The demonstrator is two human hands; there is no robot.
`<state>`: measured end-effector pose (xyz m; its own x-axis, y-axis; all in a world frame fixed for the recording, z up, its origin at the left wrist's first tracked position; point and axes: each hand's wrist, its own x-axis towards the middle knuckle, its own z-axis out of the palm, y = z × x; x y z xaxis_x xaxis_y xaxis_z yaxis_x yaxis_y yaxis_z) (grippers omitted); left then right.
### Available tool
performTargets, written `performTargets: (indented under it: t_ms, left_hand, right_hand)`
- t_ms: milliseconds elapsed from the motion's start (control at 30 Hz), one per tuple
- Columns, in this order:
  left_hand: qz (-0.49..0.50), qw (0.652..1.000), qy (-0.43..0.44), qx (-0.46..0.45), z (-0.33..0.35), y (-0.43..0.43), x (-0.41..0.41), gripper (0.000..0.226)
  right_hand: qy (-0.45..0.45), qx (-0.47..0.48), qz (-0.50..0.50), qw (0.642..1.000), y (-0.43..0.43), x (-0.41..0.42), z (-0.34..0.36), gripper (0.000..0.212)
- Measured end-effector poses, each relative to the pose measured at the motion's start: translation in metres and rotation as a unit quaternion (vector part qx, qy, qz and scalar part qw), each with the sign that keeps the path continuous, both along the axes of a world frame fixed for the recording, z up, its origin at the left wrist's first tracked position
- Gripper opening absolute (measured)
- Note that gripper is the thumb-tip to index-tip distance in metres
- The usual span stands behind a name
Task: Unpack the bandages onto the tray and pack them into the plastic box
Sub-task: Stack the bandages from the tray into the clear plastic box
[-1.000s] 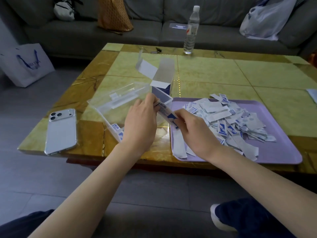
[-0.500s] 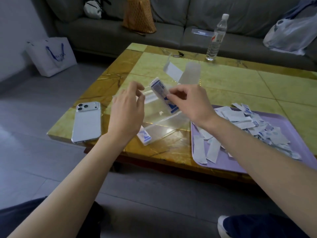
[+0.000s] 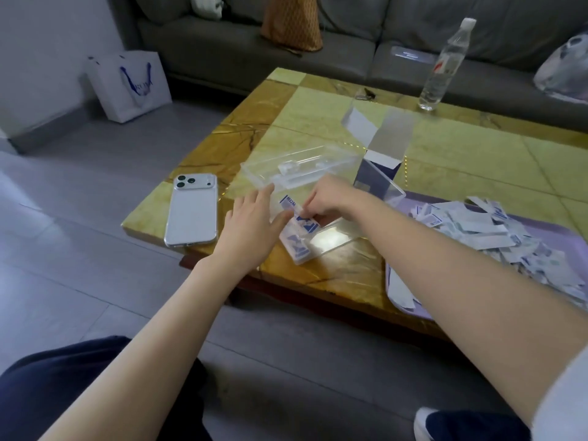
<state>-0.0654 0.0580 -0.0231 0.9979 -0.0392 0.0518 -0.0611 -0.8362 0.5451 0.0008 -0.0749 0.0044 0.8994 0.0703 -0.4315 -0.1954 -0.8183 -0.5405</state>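
Note:
A clear plastic box [image 3: 331, 241] lies open near the table's front edge, its lid [image 3: 286, 168] tipped back. My right hand [image 3: 331, 198] reaches into the box and pinches a small stack of white-and-blue bandages [image 3: 294, 206]. More bandages [image 3: 297, 245] lie at the box's near end. My left hand [image 3: 251, 224] hovers at the box's left side with straight fingers, its thumb close to the held stack. Several loose bandages [image 3: 477, 224] are heaped on the purple tray [image 3: 541, 232] at right.
A white phone [image 3: 192, 210] lies left of the box. The opened dark-blue bandage carton [image 3: 377, 167] stands behind the box. A water bottle [image 3: 444, 66] stands at the table's far edge. A sofa with bags runs behind; a white paper bag [image 3: 132, 84] sits on the floor.
My right hand has carried the bandage stack from the tray over to the box and lowered it inside. My left hand let go of the box wall and opened. The camera swung left.

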Motion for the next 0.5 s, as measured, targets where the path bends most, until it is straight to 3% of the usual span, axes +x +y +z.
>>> performTargets:
  t_ms: [367,500]
  left_hand:
    - [-0.011,1.000,0.021,0.009,0.000,0.001,0.003,0.066]
    - [-0.014,1.000,0.024,0.004,0.002,0.002,0.004,0.066]
  right_hand:
    - [0.021,-0.064,0.079,0.995,0.019,0.004,-0.009,0.032]
    - [-0.009,-0.138,0.110,0.984,0.023,0.001,-0.012,0.008]
